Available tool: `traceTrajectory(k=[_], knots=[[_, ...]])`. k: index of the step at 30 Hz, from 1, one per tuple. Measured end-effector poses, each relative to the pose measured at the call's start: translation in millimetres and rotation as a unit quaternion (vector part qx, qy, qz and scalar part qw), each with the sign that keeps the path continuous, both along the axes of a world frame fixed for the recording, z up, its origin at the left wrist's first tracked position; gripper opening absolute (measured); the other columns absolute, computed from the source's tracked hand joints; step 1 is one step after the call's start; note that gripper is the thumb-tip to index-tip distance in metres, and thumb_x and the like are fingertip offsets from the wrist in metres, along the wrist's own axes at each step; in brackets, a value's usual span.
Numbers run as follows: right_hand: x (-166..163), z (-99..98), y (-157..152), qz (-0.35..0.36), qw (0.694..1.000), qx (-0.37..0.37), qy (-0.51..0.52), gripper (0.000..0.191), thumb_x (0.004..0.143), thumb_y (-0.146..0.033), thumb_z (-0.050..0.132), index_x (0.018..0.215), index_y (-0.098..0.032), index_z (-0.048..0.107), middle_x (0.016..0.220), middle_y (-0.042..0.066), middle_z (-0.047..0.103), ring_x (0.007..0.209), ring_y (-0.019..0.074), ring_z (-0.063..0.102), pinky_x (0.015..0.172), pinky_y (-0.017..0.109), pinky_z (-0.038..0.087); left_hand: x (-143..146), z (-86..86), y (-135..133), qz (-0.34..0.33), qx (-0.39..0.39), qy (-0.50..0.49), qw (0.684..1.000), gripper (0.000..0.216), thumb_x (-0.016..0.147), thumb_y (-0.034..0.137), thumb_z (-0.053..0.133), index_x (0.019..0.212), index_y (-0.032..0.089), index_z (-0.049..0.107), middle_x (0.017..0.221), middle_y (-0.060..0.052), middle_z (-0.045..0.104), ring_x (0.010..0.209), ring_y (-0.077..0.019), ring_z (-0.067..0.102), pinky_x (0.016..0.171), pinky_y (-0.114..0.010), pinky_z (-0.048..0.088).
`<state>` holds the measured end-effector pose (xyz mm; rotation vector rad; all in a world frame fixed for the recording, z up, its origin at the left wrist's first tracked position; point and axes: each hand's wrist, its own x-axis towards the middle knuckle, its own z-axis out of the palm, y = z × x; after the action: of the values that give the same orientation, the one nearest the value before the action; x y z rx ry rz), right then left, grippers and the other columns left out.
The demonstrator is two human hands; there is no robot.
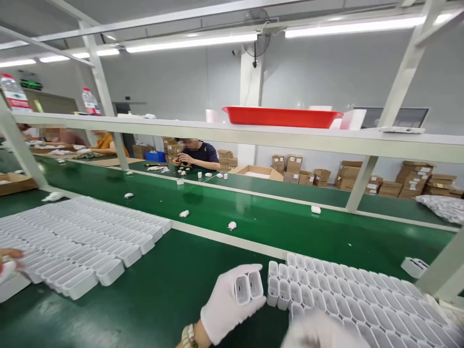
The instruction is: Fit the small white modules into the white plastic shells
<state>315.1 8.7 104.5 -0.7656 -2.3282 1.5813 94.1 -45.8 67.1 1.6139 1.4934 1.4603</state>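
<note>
My left hand (pixel 226 302), in a white glove with a bead bracelet at the wrist, is closed around two small white plastic cases (pixel 248 287). They are held side by side, open ends facing me. At the lower edge my right hand (pixel 324 333), also gloved, is smeared by motion, so its fingers cannot be made out. It is over the near part of a block of similar open white cases (pixel 344 295) standing in rows on the green table (pixel 174 280). The left end of these rows is close beside my left hand.
More white trays (pixel 78 241) fill the left, with another person's hand (pixel 10 263) there. Small white parts (pixel 232 225) lie on the green belt (pixel 275 217). A shelf (pixel 174 126) bearing a red tray (pixel 282 116) crosses ahead. A co-worker (pixel 203 153) sits beyond.
</note>
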Motion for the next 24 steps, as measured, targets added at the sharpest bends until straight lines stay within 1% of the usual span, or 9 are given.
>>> traceTrajectory(k=[1, 3, 5, 7, 11, 15, 18, 21, 24], knots=[[-14.8, 12.4, 17.5, -0.012, 1.0, 0.023, -0.015, 0.029, 0.091, -0.046, 0.057, 0.085, -0.021, 0.072, 0.072, 0.001, 0.067, 0.06, 0.0147, 0.061, 0.053, 0.026, 0.046, -4.8, 0.7, 5.6, 0.012, -0.009, 0.003, 1.0, 0.048, 0.065, 0.024, 0.075, 0.112, 0.017, 0.071, 0.1, -0.008, 0.077, 0.087, -0.0236, 0.073, 0.083, -0.034, 0.06], [-55.6, 33.6, 62.0, -0.121, 0.975, 0.176, -0.064, 0.033, 0.094, -0.04, 0.053, 0.077, -0.018, 0.071, 0.072, 0.002, 0.065, 0.067, 0.0151, 0.06, 0.062, 0.027, 0.047, -9.1, -2.3, 13.5, 0.025, -0.022, 0.013, 0.999, 0.048, 0.065, 0.026, 0.076, 0.112, 0.016, 0.071, 0.098, -0.008, 0.077, 0.085, -0.0228, 0.072, 0.083, -0.035, 0.06], [-104.3, 42.7, 108.1, -0.139, 0.967, 0.201, -0.07, 0.021, 0.094, -0.03, 0.055, 0.095, -0.016, 0.071, 0.09, 0.004, 0.068, 0.075, 0.0143, 0.061, 0.072, 0.028, 0.05, -8.0, -7.1, 16.0, 0.02, -0.028, 0.018, 0.999, 0.047, 0.065, 0.027, 0.077, 0.11, 0.016, 0.071, 0.101, -0.008, 0.076, 0.089, -0.0237, 0.072, 0.086, -0.036, 0.059], [-149.1, 38.2, 143.9, -0.127, 0.968, 0.195, -0.091, 0.022, 0.092, -0.026, 0.061, 0.109, -0.014, 0.066, 0.099, 0.007, 0.068, 0.075, 0.0137, 0.063, 0.074, 0.03, 0.053, -4.9, -9.0, 14.8, 0.007, -0.023, 0.023, 0.999, 0.043, 0.064, 0.028, 0.077, 0.106, 0.016, 0.073, 0.099, -0.008, 0.076, 0.089, -0.0242, 0.072, 0.085, -0.035, 0.059], [-199.8, 12.7, 176.4, -0.09, 0.974, 0.185, -0.091, 0.03, 0.101, -0.037, 0.048, 0.113, -0.014, 0.065, 0.111, 0.006, 0.065, 0.096, 0.0194, 0.065, 0.083, 0.036, 0.055, -1.7, -0.5, 11.3, -0.001, -0.018, 0.032, 0.999, 0.031, 0.064, 0.026, 0.076, 0.093, 0.016, 0.074, 0.087, -0.007, 0.075, 0.08, -0.0244, 0.071, 0.077, -0.035, 0.061], [-211.8, -3.0, 184.2, -0.064, 0.98, 0.17, -0.081, 0.028, 0.097, -0.036, 0.057, 0.116, -0.016, 0.064, 0.117, 0.007, 0.065, 0.099, 0.0205, 0.065, 0.087, 0.039, 0.056, -2.9, 7.9, 12.1, 0.002, 0.004, 0.037, 0.999, 0.03, 0.06, 0.03, 0.081, 0.086, 0.018, 0.073, 0.085, -0.006, 0.074, 0.078, -0.0251, 0.07, 0.08, -0.039, 0.061], [-211.6, -3.3, 182.5, -0.046, 0.985, 0.155, -0.064, 0.028, 0.096, -0.036, 0.059, 0.114, -0.014, 0.064, 0.113, 0.008, 0.067, 0.096, 0.0194, 0.066, 0.086, 0.04, 0.056, -4.6, 3.3, 15.4, -0.014, -0.001, 0.04, 0.999, 0.031, 0.057, 0.035, 0.084, 0.08, 0.019, 0.071, 0.079, -0.004, 0.073, 0.078, -0.0244, 0.07, 0.086, -0.042, 0.06], [-197.5, 6.6, 173.5, -0.027, 0.99, 0.133, -0.035, 0.033, 0.095, -0.04, 0.059, 0.111, -0.011, 0.066, 0.103, 0.008, 0.07, 0.09, 0.0193, 0.069, 0.082, 0.039, 0.056, -6.7, -4.3, 17.3, -0.015, -0.025, 0.02, 0.999, 0.038, 0.055, 0.037, 0.086, 0.086, 0.019, 0.073, 0.088, -0.005, 0.075, 0.092, -0.0269, 0.07, 0.096, -0.045, 0.056], [-156.7, 25.9, 154.2, -0.019, 0.993, 0.114, -0.001, 0.045, 0.077, -0.04, 0.077, 0.111, -0.013, 0.066, 0.096, 0.011, 0.073, 0.087, 0.0222, 0.07, 0.079, 0.038, 0.056, -6.5, -1.7, 14.0, -0.01, -0.043, 0.007, 0.999, 0.04, 0.054, 0.035, 0.087, 0.089, 0.019, 0.074, 0.094, -0.006, 0.076, 0.093, -0.0268, 0.071, 0.095, -0.043, 0.057]])
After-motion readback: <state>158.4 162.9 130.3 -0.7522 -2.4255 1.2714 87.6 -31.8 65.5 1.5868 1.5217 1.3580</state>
